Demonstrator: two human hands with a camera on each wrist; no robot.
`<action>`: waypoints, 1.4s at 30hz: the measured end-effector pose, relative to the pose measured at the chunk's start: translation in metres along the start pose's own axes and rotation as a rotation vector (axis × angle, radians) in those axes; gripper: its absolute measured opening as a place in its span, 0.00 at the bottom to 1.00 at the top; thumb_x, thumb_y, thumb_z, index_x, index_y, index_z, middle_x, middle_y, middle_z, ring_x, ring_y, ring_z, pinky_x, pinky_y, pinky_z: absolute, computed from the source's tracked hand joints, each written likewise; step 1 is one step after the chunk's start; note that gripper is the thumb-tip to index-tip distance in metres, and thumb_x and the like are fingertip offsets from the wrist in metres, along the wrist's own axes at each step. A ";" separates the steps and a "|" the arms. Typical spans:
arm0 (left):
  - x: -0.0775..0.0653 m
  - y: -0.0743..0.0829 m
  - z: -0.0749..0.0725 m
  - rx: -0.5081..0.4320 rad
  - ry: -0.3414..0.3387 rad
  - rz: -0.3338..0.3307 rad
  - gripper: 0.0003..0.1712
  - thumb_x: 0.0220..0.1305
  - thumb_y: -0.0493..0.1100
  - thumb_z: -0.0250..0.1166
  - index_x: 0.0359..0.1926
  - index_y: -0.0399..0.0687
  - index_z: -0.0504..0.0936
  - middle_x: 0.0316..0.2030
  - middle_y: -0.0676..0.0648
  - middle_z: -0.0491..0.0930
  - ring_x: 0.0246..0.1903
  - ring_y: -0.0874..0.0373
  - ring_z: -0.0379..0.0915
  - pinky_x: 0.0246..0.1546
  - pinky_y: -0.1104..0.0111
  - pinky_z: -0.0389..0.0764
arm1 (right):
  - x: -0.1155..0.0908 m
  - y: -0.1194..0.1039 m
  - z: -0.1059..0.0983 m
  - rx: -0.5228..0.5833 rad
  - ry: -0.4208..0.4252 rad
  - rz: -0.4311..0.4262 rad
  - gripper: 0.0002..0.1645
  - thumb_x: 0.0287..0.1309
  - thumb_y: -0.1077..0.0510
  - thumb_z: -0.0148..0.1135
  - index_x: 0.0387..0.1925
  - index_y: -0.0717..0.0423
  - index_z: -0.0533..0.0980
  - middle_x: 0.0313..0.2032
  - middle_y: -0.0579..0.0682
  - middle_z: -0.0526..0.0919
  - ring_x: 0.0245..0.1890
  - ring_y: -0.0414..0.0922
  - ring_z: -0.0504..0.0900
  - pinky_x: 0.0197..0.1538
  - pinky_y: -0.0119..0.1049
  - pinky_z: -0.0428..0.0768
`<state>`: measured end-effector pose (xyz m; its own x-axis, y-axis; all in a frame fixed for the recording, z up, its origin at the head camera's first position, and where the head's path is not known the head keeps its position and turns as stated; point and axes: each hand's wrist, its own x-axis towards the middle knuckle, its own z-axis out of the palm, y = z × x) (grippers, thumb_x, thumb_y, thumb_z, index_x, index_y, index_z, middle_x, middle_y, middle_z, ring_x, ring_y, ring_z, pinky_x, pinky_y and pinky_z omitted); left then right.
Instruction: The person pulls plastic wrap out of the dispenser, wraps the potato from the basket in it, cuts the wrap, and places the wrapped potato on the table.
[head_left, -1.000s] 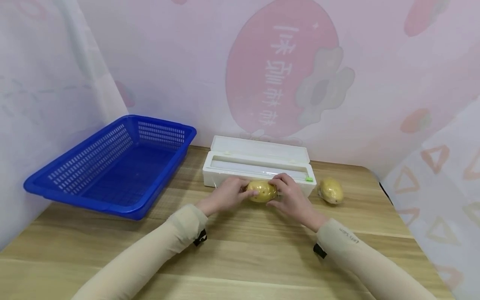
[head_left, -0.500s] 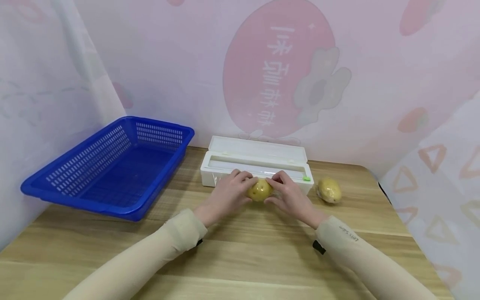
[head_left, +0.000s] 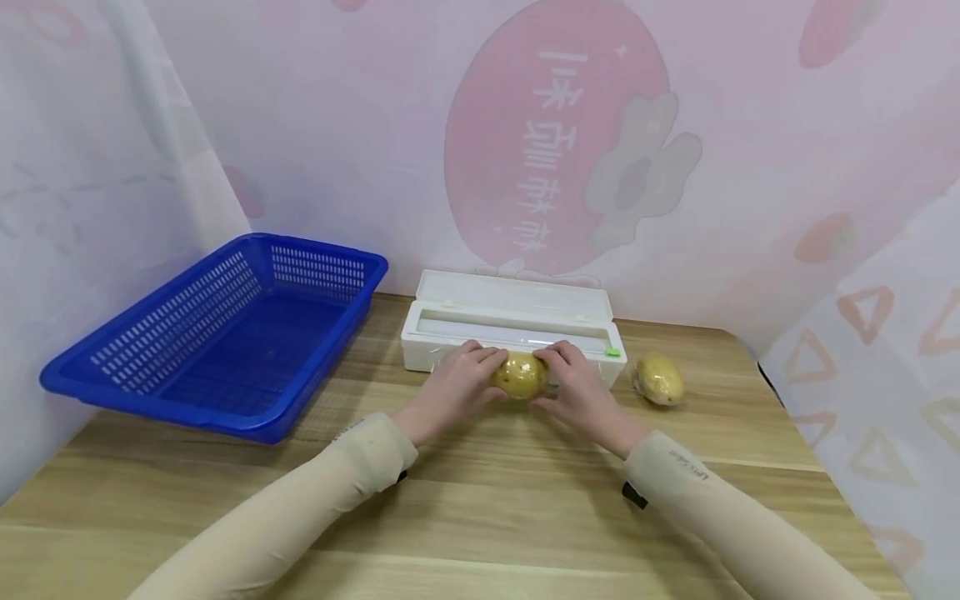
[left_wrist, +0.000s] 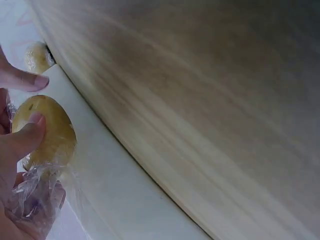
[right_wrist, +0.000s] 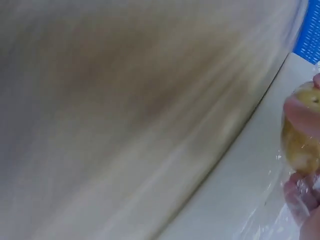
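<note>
So both hands are on one potato (head_left: 521, 375) right up at the front of the white box (head_left: 418, 358), left hand (head_left: 457, 383) and right hand (head_left: 583, 390) each gripping an end. The wrist views show loose clear film (left_wrist: 37, 195) bunched over the fingers at the ends, so I'd call this one partly wrapped: film's on, but the ends don't look tucked flat. Can't tell if that film is cut free from the box.

The other potato (head_left: 658, 382), on the desk (head_left: 480, 517) just past the right end of the box, looks done to me, shiny with a bit of film showing at its side. So I'd guess one finished, one in progress.

Containers: the white box has its lid (head_left: 513, 294) up, with a pale roll (head_left: 510, 335) inside and a green slider (head_left: 612, 352) near its right end. Over on the left, the blue basket (head_left: 180, 415) shows only its own bottom and slotted sides; neither potato's in there.
</note>
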<state>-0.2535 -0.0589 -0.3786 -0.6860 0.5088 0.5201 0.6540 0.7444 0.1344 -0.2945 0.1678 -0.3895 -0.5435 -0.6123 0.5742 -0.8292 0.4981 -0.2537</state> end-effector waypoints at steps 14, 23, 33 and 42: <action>0.001 -0.011 0.004 -0.116 0.051 0.052 0.19 0.53 0.46 0.77 0.39 0.41 0.81 0.36 0.46 0.85 0.32 0.54 0.76 0.37 0.61 0.76 | 0.000 -0.001 -0.007 0.106 0.069 0.145 0.37 0.26 0.59 0.86 0.45 0.66 0.82 0.40 0.55 0.85 0.42 0.50 0.82 0.50 0.44 0.79; 0.002 -0.017 0.006 -0.153 -0.015 0.047 0.18 0.53 0.46 0.77 0.41 0.41 0.84 0.39 0.46 0.85 0.35 0.54 0.80 0.41 0.60 0.78 | 0.004 -0.003 -0.004 0.099 -0.003 0.208 0.37 0.25 0.57 0.87 0.44 0.65 0.83 0.40 0.55 0.86 0.41 0.49 0.83 0.48 0.43 0.80; 0.011 -0.014 0.002 -0.131 -0.164 -0.012 0.13 0.51 0.45 0.78 0.32 0.45 0.83 0.27 0.52 0.82 0.25 0.63 0.74 0.27 0.72 0.76 | 0.007 -0.005 -0.002 0.070 -0.078 0.251 0.38 0.24 0.56 0.87 0.46 0.62 0.84 0.37 0.52 0.86 0.37 0.46 0.81 0.44 0.41 0.79; 0.018 0.005 -0.007 -0.037 -0.233 -0.158 0.16 0.46 0.45 0.81 0.31 0.42 0.84 0.26 0.49 0.81 0.26 0.60 0.74 0.29 0.70 0.78 | 0.000 -0.003 -0.002 -0.144 -0.011 0.043 0.42 0.24 0.51 0.88 0.48 0.61 0.84 0.35 0.51 0.75 0.37 0.49 0.70 0.44 0.43 0.71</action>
<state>-0.2606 -0.0488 -0.3627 -0.8321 0.4768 0.2834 0.5418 0.8080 0.2314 -0.2914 0.1673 -0.3877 -0.5805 -0.5943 0.5566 -0.7780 0.6066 -0.1636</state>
